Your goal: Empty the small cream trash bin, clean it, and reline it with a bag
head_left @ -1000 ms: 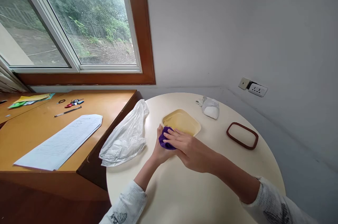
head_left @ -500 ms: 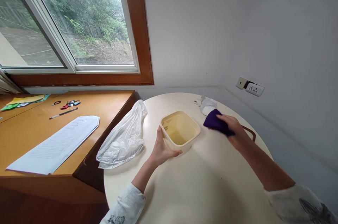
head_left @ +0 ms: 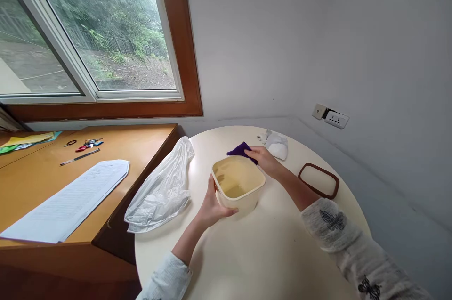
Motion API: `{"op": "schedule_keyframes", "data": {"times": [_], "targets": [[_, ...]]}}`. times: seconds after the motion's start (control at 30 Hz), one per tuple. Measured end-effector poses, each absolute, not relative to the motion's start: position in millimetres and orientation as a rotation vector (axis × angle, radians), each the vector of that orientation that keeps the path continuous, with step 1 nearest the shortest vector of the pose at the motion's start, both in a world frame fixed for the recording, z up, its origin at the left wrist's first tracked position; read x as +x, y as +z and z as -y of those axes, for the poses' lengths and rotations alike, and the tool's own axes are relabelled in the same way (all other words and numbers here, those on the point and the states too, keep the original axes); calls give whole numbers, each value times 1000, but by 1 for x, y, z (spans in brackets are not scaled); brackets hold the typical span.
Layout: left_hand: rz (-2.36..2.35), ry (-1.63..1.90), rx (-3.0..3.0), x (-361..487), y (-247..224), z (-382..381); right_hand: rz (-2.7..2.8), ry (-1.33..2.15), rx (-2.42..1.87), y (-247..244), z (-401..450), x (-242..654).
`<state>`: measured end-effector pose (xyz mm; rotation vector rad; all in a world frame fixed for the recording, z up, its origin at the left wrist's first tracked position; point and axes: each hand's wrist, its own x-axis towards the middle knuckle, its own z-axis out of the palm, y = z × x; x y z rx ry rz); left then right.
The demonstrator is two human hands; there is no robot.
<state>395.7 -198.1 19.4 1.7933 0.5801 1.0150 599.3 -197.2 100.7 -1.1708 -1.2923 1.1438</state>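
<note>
My left hand (head_left: pixel 213 206) grips a pale yellow, square plastic container (head_left: pixel 247 201) by its near left side, fingers behind the wall and thumb along the front. The container is tilted a little and its open top faces me; no lid is on it. A purple cloth (head_left: pixel 240 150) is pinched in my right hand (head_left: pixel 263 158) at the container's far rim. Part of the cloth is hidden behind the container and the fingers. A brown-rimmed lid (head_left: pixel 319 180) with a pale centre lies flat to the right of my right forearm.
All this is at a round cream table (head_left: pixel 268 253). A white plastic bag (head_left: pixel 162 191) lies on its left side, and a small crumpled white bag (head_left: pixel 277 144) at the back. On the wooden desk (head_left: pixel 141 149) are papers (head_left: pixel 70 201), a pen (head_left: pixel 80 157) and keys (head_left: pixel 90 143).
My right hand has moved left with the purple cloth, from right of the container to its far rim. The brown-rimmed lid has come into fuller view. My left hand still holds the container.
</note>
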Motion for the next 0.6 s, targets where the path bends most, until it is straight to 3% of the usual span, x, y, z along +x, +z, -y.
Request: {"op": "schedule_keyframes", "data": {"times": [0.23, 0.47, 0.6], "targets": [[-587, 1051, 1781, 399, 19, 199, 1381, 985, -1180, 90, 255, 613], [-764, 1145, 1775, 411, 17, 214, 1422, 187, -1390, 52, 301, 567], [-939, 1236, 1795, 416, 12, 224, 1597, -49, -1340, 47, 307, 531]]}}
